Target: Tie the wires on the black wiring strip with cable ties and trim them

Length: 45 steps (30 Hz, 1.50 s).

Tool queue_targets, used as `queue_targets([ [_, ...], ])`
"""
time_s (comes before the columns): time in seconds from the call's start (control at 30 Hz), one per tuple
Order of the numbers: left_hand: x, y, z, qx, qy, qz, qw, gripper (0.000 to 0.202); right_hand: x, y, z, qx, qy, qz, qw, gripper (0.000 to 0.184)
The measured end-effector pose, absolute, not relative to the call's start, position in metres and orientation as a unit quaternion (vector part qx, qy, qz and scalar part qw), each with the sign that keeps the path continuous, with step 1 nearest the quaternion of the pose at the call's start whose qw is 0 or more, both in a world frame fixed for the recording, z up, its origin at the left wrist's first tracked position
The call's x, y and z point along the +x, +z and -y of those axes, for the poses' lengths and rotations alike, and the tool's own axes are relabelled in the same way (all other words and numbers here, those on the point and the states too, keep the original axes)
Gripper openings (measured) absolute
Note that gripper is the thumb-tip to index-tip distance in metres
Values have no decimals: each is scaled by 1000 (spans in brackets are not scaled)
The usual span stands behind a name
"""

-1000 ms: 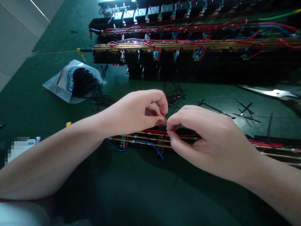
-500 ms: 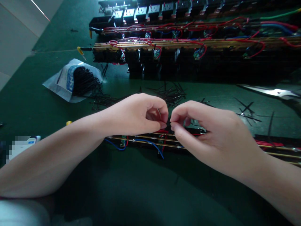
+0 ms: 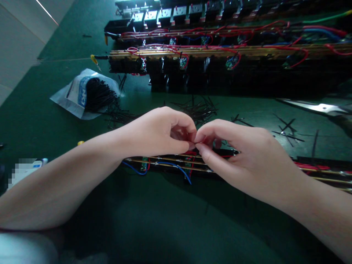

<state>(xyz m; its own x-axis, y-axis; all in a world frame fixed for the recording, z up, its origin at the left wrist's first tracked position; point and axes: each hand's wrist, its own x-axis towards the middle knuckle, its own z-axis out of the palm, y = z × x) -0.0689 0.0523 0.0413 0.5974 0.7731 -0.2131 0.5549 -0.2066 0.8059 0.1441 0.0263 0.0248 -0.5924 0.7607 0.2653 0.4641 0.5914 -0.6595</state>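
My left hand (image 3: 165,134) is closed in a pinch above a long black strip (image 3: 162,169) with brass rails, red wires and a blue wire (image 3: 176,167). The fingertips of my right hand (image 3: 244,156) are pinched as well and meet those of my left over the strip's back edge. Whatever lies between the fingertips is too small and hidden to name. Small green circuit boards (image 3: 144,164) show along the strip, whose middle part is covered by my right hand. Just behind the hands lie loose black cable ties (image 3: 198,110).
An open plastic bag (image 3: 68,96) of black cable ties lies at the left. Several wired assemblies (image 3: 209,51) with brass rails fill the back. Scissors (image 3: 324,108) rest at the right, near scattered cable ties (image 3: 288,126). A phone (image 3: 26,170) is at the left edge.
My right hand has moved slightly left, so its fingertips now touch those of my left hand. The left hand has barely shifted.
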Motion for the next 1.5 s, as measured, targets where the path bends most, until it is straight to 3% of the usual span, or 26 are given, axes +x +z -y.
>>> queue_targets([
  [1.5,-73,32,-56,670,147,-454,569,9,145,22,-29,-371,284,841,274,13],
])
